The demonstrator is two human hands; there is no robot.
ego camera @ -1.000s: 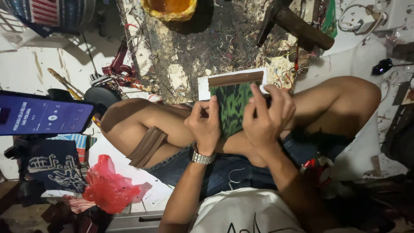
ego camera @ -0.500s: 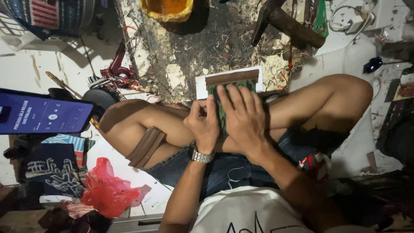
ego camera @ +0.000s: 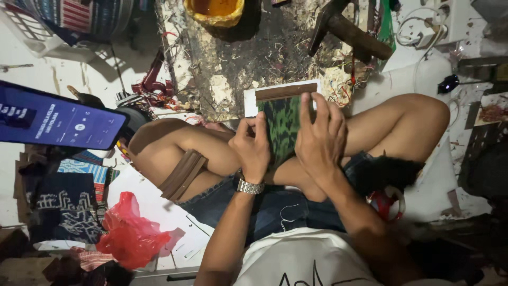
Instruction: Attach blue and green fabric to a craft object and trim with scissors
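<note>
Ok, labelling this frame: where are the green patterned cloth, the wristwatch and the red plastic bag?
green patterned cloth [ego camera: 283, 127], head view, middle of cloth.
wristwatch [ego camera: 249, 186], head view, metal band.
red plastic bag [ego camera: 132, 233], head view, bag's middle.

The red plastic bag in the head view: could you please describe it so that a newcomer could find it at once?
Start from the person's bent leg, where a brown strap lies across the thigh. Just below and left of it, on the pale floor, lies the crumpled red plastic bag. It is glossy and plain bright red, unlike the dark patterned cloths beside it.

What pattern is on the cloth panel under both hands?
Green-and-black woven motif on the cloth panel, with a brown strip along its top edge; seen in the head view.
</note>
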